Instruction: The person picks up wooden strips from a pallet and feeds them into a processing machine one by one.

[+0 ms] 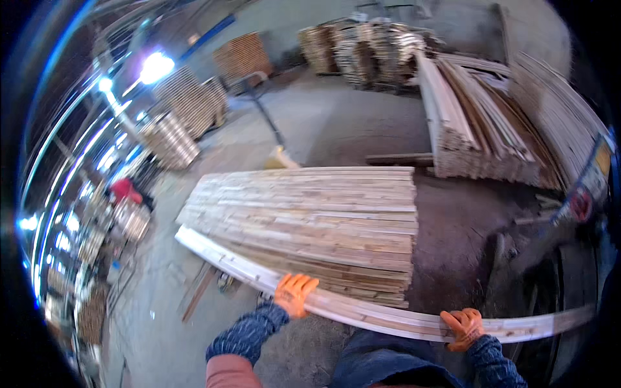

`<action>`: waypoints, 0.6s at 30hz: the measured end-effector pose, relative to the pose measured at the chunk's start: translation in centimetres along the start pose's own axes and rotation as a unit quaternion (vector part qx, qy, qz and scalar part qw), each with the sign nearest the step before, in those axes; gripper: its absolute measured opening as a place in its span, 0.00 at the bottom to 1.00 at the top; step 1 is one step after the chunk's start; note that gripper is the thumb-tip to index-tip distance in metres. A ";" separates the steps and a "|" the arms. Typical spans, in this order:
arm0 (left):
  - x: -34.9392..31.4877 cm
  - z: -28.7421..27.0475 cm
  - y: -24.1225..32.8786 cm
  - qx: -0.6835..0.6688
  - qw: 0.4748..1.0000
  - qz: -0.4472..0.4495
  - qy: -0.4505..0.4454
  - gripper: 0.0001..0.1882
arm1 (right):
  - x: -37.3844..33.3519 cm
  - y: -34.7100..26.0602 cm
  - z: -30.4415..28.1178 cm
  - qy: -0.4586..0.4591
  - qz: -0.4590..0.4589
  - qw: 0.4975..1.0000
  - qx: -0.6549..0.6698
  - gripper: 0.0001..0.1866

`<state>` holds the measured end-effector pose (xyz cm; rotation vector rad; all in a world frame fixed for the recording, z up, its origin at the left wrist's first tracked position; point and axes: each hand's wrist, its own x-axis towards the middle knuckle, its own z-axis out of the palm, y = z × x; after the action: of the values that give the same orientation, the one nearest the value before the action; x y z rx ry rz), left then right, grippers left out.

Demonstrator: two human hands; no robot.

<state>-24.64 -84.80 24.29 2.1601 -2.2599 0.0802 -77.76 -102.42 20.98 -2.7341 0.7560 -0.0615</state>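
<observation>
A long pale wooden board (381,317) stretches across in front of my body, its left end farther away than its right. My left hand (295,295), in an orange glove, is wrapped over it left of the middle. Farther right, my right hand (463,328), gloved the same, grips the board with its fingers over the top. Whether it is one board or several thin ones together, I cannot tell. Just beyond lies a wide stack of wooden boards (310,220), laid side by side; the held board crosses in front of its near edge.
At the back right stands a tall pile of long boards (475,123), with more boards (556,103) leaning by the wall. Stacked wood bundles (362,52) line the back. A person in red (125,191) is at the far left. Loose strips (197,294) lie on the floor.
</observation>
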 end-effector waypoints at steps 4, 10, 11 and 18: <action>-0.5 3.6 -2.0 0.004 0.997 -0.043 0.057 0.38 | 1.4 1.0 0.1 0.029 -0.017 0.999 0.012 0.52; 1.6 1.8 0.5 0.035 0.995 -0.070 -0.070 0.43 | -1.0 3.3 -0.3 0.035 -0.007 0.999 -0.018 0.47; 1.3 1.3 1.8 0.034 0.992 -0.073 -0.101 0.43 | -1.4 3.0 -1.3 -0.014 0.020 1.000 -0.007 0.46; 1.8 3.0 10.8 -0.040 0.994 -0.009 -0.103 0.43 | -9.6 7.7 -1.2 0.107 0.044 0.990 -0.076 0.39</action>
<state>-35.46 -86.30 21.12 2.2421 -2.3002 -0.2406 -90.01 -104.15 20.16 -2.8656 0.9758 -0.2940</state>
